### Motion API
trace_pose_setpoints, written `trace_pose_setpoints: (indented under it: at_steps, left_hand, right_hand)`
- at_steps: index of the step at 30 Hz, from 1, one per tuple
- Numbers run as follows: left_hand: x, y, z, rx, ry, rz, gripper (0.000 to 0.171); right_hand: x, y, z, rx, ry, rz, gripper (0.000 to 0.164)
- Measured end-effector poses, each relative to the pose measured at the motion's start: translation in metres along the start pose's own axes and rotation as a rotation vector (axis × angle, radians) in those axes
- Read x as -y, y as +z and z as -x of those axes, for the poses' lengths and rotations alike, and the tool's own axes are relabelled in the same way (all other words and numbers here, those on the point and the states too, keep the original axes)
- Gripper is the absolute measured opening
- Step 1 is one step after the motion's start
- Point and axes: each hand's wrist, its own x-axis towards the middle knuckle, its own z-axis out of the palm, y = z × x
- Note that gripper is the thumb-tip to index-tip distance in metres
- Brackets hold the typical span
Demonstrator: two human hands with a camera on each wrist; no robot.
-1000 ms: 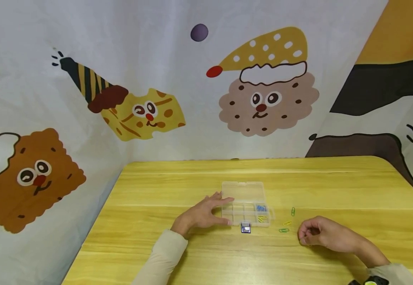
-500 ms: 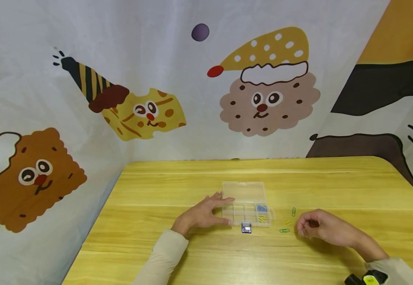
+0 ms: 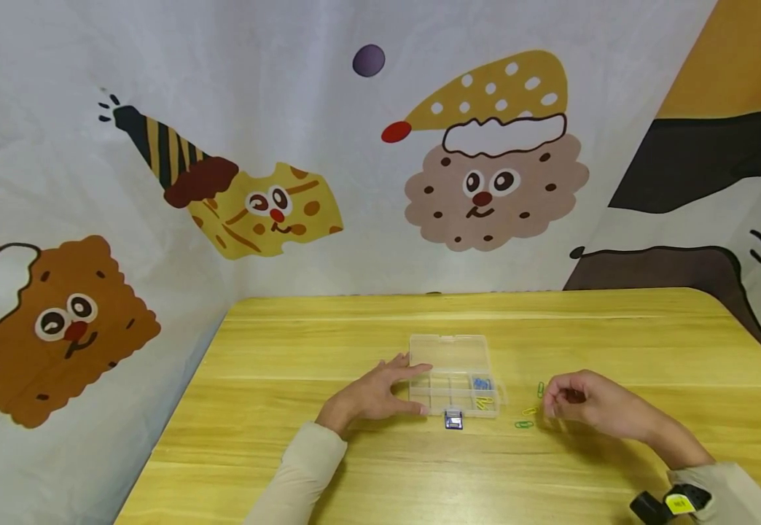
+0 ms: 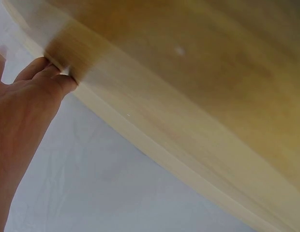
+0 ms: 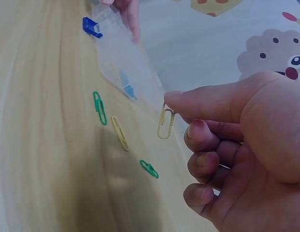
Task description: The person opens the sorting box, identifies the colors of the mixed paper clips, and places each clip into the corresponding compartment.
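Observation:
In the head view my left hand (image 3: 374,390) rests at the left side of a clear compartment box (image 3: 439,402), thumb and index finger spread across it. Its lid stands open toward the back. Blue paper clips (image 3: 482,383) lie in the back right compartment, yellow paper clips (image 3: 483,402) in the front right one. My right hand (image 3: 597,405) is raised right of the box. Between its thumb and index finger it pinches a yellow paper clip (image 5: 164,126), plain in the right wrist view. Below, a loose yellow clip (image 5: 120,133) lies between two green clips (image 5: 100,108).
A blue latch (image 3: 453,419) sticks out from the box's front edge. Wood-grain table (image 3: 380,474) surrounds the box. A printed cloth (image 3: 328,270) hangs behind the table. The left wrist view shows mostly table edge (image 4: 140,140) and pale cloth.
My right hand has risen and moved back and slightly left, nearer the loose clips. The left hand and the box stay in place.

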Motion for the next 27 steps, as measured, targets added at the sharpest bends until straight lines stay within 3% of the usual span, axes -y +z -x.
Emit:
trace_pose_setpoints:
  at_steps: [27]
  left_hand:
    - [-0.001, 0.001, 0.001, -0.001, 0.006, -0.007, 0.071]
  right_hand:
    - [0.03, 0.005, -0.031, -0.057, -0.013, 0.029, 0.007]
